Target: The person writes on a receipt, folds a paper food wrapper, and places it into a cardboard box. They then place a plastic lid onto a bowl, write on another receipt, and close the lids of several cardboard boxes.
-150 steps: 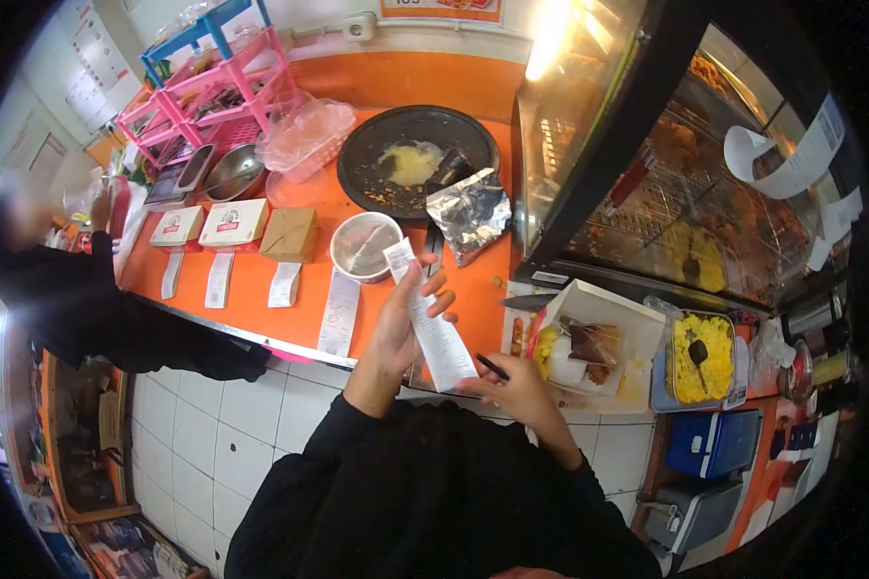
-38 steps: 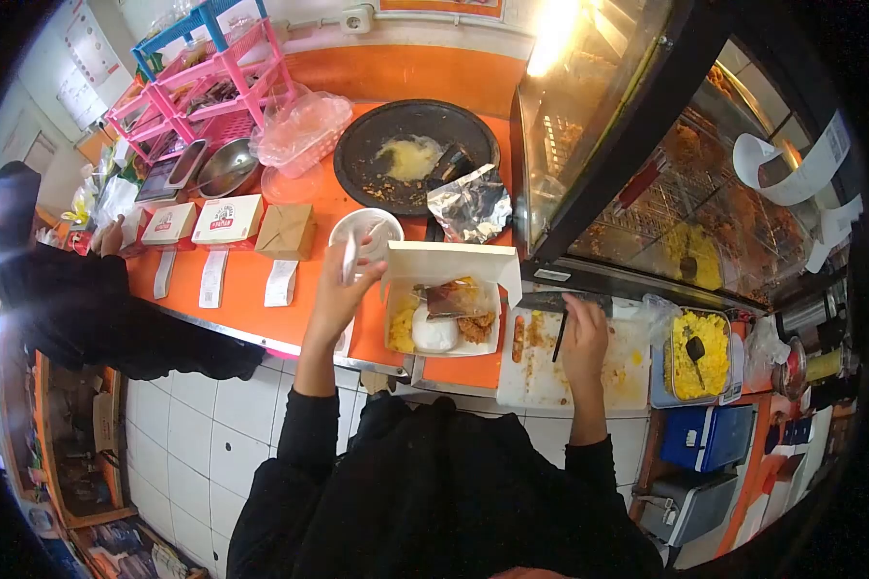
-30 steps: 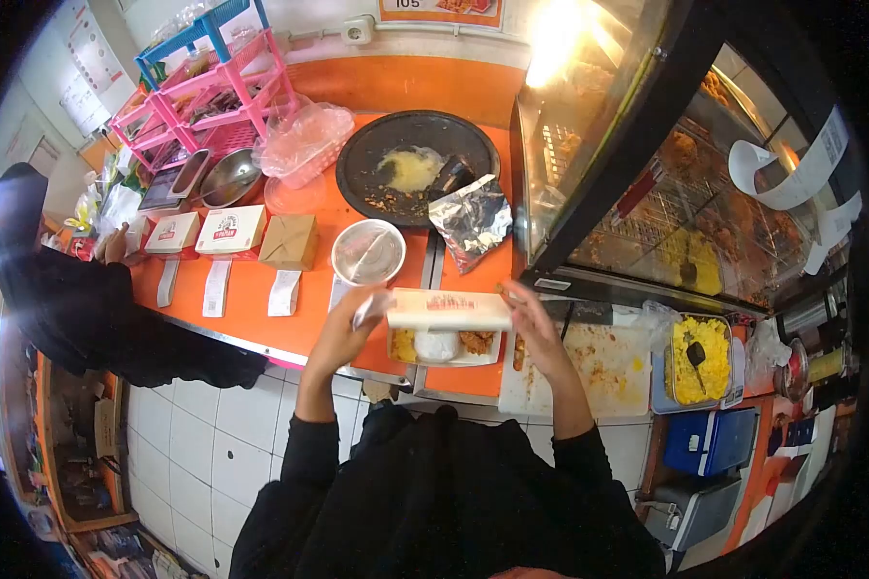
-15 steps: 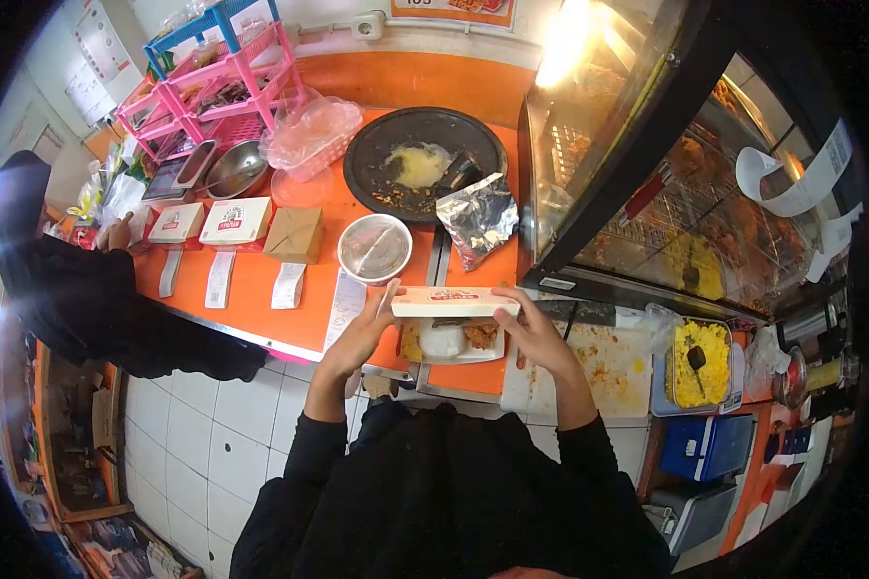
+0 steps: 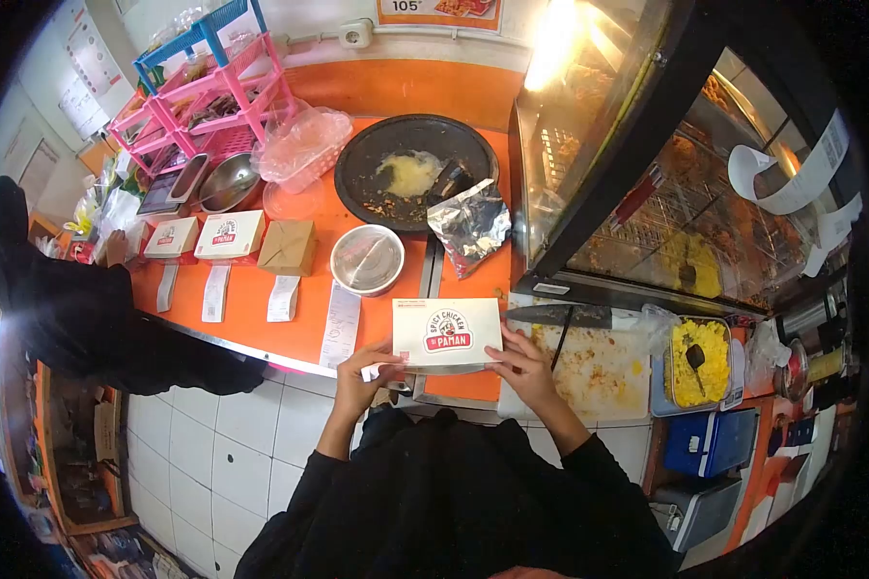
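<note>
A white cardboard takeaway box (image 5: 423, 347) with a red and black chicken logo lies near the counter's front edge, its lid down over the food. My left hand (image 5: 357, 386) grips the box's left side, and a bit of white paper shows by its fingers. At the right side, my right hand (image 5: 528, 372) holds the front corner with thumb and fingers. Just behind the box stands a round tub with a clear lid (image 5: 367, 259). A crumpled foil bag (image 5: 468, 227) rests against the dark stone mortar (image 5: 357, 179).
Two printed boxes (image 5: 230, 234) and a brown box (image 5: 288, 247) stand at the left with paper slips before them. Right of my hand are a knife (image 5: 541, 315) and a stained cutting board (image 5: 599, 372). A glass warmer (image 5: 560, 222) towers behind. Another person's dark sleeve (image 5: 58, 299) reaches in left.
The box lid has come down over the rice and fried chicken, so its printed top now faces me. Both hands have lowered slightly with it.
</note>
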The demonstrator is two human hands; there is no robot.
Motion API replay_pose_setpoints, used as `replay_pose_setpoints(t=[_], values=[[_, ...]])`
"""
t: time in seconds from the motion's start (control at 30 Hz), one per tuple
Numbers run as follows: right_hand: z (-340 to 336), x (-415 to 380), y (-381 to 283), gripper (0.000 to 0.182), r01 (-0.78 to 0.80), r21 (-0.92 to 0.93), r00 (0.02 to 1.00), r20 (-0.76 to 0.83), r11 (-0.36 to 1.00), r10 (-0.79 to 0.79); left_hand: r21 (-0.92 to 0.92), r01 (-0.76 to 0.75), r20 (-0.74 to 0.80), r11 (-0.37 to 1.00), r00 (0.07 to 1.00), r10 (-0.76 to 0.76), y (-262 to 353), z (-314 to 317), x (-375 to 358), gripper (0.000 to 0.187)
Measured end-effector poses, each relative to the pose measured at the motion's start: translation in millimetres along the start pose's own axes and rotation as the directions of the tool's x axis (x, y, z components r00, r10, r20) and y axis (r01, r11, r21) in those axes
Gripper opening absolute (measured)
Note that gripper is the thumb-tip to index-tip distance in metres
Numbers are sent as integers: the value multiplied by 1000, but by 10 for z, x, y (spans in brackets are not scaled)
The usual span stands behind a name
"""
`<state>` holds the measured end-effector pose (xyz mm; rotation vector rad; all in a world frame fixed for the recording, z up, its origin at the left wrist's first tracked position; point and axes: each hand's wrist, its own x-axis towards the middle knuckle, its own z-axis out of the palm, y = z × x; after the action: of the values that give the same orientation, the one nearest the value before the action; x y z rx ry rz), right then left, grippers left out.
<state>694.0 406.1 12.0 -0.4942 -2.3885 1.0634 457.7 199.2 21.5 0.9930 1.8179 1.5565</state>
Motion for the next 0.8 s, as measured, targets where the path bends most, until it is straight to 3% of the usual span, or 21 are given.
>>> replay_pose_setpoints(t=[0.17,0.33,0.43,0.47,0.6,0.7,0.73,0.8], values=[[-187,146,-393,42,104,-251,992,100,962,-81,112,-25,-39,993,999,29,8,-21,6,20],[-28,630,-492,57,353,-529,923,331,772,-195,171,20,8,985,1000,-22,128,-56,8,27],[130,851,-392,57,294,-477,919,378,829,-108,-112,-25,-78,993,997,16,177,-106,-20,43],[110,898,-352,52,285,-405,919,372,869,-128,-169,32,-97,985,994,-49,200,-135,-17,47],[99,888,-365,43,234,-349,944,304,907,-127,-562,58,-166,825,969,-181,215,-198,79,36],[32,870,-375,44,181,-316,962,252,931,-101,-345,176,-305,922,908,-288,137,-197,109,30],[17,853,-369,46,159,-315,966,244,936,-82,-331,146,-317,932,913,-256,121,-201,105,27],[-14,847,-327,50,125,-286,971,231,950,-59,-125,205,-272,971,934,-232,-23,-229,86,32]])
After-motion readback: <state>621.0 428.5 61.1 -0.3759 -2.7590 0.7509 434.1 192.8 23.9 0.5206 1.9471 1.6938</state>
